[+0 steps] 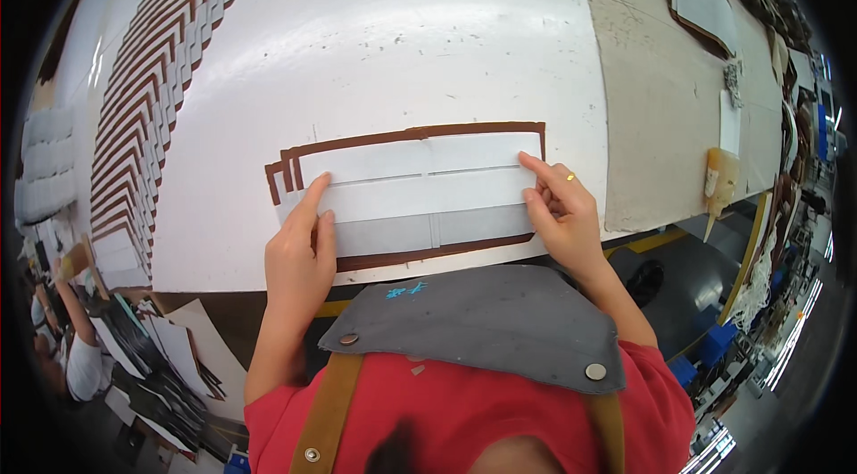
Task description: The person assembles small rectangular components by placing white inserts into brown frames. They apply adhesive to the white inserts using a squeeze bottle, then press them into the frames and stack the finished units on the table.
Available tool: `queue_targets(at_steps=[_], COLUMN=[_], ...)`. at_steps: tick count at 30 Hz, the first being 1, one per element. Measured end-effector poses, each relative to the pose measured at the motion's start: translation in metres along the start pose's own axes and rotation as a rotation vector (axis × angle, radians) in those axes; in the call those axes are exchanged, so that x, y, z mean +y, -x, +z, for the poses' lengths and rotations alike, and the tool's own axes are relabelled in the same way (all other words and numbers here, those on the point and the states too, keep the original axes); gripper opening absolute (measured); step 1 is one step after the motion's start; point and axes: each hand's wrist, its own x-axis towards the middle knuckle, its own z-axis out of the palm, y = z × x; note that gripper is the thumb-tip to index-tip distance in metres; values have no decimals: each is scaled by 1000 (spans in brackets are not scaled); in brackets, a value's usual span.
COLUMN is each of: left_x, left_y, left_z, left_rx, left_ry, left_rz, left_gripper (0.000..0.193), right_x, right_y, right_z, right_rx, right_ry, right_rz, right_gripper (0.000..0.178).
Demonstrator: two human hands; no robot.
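In front of me at the table's near edge lies a flat rectangular panel [384, 197], with white and pale grey sheet strips on a brown backing that shows as a border. Other brown-edged pieces [278, 184] peek out from beneath its left side. My left hand [302, 246] rests on the left end of the panel, index finger and thumb stretched out and apart. At the right end, my right hand [564, 211] touches the panel with index fingertip and thumb, the other fingers curled. Neither hand visibly lifts it. Narrow seams run across and down the strips.
A long overlapping row of brown-and-white pieces [152, 90] lines the left of the white table [402, 45]. More panels [701, 1] lie at far right, above a yellowish glue bottle [719, 179] with a nozzle. Another person [76, 349] is at lower left.
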Motion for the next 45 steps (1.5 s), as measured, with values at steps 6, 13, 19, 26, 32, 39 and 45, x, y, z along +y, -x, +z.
queue_targets(at_steps=[6,13,19,26,32,39,45], left_x=[4,5,18,12,9,20,27], left_y=[0,-5,-22,-29,-30,-43,-61], left_z=[0,-3,13,33,36,27,26], left_rx=[-21,-32,131,97,115,56,35], left_ry=[-24,-63,-166,-222,-228,-137,-69], left_rz=[-25,-37,411,564,542,474,433], left_gripper=[39,34,26,22,21,32,29], right_x=[-6,-12,-22,-23,-23,-26,-25], right_y=[0,-9,-52,-74,-86,-92,-93], right_z=[0,-12,3,20,18,16,16], right_rx=[15,51,25,-140,-256,-322,-329], right_ry=[64,576,442,364,296,243,257], right_rz=[-13,-166,-452,-452,-362,-314,-328], right_gripper=[37,23,20,18,14,9,8])
